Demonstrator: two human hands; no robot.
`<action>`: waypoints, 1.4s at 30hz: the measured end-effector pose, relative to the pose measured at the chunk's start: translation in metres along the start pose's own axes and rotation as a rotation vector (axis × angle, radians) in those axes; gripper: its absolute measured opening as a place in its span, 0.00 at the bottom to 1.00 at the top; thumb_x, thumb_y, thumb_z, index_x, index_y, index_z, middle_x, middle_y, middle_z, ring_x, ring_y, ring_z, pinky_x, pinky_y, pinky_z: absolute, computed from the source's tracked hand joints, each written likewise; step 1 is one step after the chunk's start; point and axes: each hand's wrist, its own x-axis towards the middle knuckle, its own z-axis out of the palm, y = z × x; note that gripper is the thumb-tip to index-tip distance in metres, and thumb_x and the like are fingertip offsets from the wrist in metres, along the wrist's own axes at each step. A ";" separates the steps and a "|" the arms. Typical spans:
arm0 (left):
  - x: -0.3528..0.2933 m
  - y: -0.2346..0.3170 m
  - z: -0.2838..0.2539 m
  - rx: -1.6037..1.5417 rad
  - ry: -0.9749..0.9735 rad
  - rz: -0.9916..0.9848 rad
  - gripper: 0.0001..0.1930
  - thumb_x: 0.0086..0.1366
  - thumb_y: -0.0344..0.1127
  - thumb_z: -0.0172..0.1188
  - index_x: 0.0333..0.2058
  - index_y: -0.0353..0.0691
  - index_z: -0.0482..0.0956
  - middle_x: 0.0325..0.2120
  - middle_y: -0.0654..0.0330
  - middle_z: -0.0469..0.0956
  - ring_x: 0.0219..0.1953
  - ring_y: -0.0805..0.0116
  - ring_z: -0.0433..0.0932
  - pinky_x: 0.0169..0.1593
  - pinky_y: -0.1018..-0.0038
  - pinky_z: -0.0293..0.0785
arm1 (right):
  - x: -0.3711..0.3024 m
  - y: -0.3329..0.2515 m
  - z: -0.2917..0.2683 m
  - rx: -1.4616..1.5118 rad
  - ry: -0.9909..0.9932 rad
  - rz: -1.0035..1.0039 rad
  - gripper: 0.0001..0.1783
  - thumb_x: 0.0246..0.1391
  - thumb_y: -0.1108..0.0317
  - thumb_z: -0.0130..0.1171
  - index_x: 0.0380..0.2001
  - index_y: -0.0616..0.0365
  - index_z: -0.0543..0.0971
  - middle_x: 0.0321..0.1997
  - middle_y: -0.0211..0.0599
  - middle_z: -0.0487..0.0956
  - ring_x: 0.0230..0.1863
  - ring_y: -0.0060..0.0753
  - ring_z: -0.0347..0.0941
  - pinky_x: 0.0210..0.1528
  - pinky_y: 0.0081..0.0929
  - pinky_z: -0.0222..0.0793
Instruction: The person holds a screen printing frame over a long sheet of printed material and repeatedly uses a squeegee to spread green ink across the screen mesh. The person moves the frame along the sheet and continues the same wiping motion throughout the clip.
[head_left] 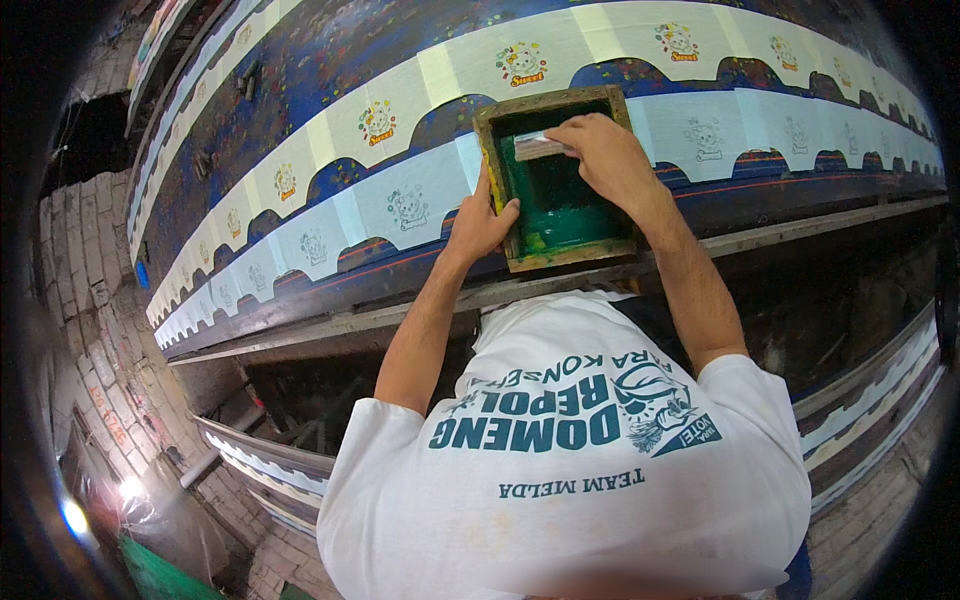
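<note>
A wooden silk-screen frame (578,257) with a green mesh lies over the row of pale blue cut pieces on the long table. My left hand (482,228) grips the frame's left side, with the thumb toward the inner edge and the fingers along the outside. Inside the frame, near its far end, is a squeegee (538,147) with a pale, stained edge. My right hand (608,160) is closed round the squeegee's right part. Pale blue pieces (375,213) on both sides of the frame carry thin dark outline prints.
Behind the frame runs a row of cream pieces (440,75) with coloured cartoon prints. The dark tabletop (300,75) is speckled with paint. A wooden ledge (330,322) borders its near side. More tables with pieces (270,462) stand behind me, and brick paving (90,270) lies at the left.
</note>
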 end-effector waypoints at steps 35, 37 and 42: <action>-0.002 0.008 -0.010 -0.015 -0.049 -0.037 0.55 0.69 0.42 0.65 0.80 0.31 0.34 0.40 0.30 0.86 0.39 0.31 0.88 0.48 0.49 0.85 | -0.098 -0.059 0.009 -0.087 -0.035 0.088 0.32 0.49 0.85 0.62 0.58 0.53 0.84 0.60 0.44 0.83 0.63 0.52 0.78 0.66 0.45 0.76; -0.003 0.010 -0.009 -0.046 -0.059 -0.058 0.54 0.69 0.41 0.64 0.80 0.31 0.35 0.40 0.30 0.86 0.39 0.32 0.88 0.47 0.50 0.85 | -0.099 -0.056 0.006 -0.083 -0.043 0.062 0.31 0.48 0.85 0.63 0.58 0.54 0.84 0.59 0.44 0.83 0.63 0.52 0.77 0.66 0.44 0.76; 0.005 0.031 0.015 -0.059 0.007 0.027 0.54 0.67 0.39 0.65 0.80 0.28 0.37 0.37 0.32 0.87 0.35 0.37 0.89 0.41 0.53 0.86 | -0.113 -0.028 -0.020 -0.059 -0.019 0.050 0.32 0.49 0.86 0.63 0.59 0.53 0.84 0.60 0.44 0.82 0.64 0.51 0.77 0.67 0.45 0.76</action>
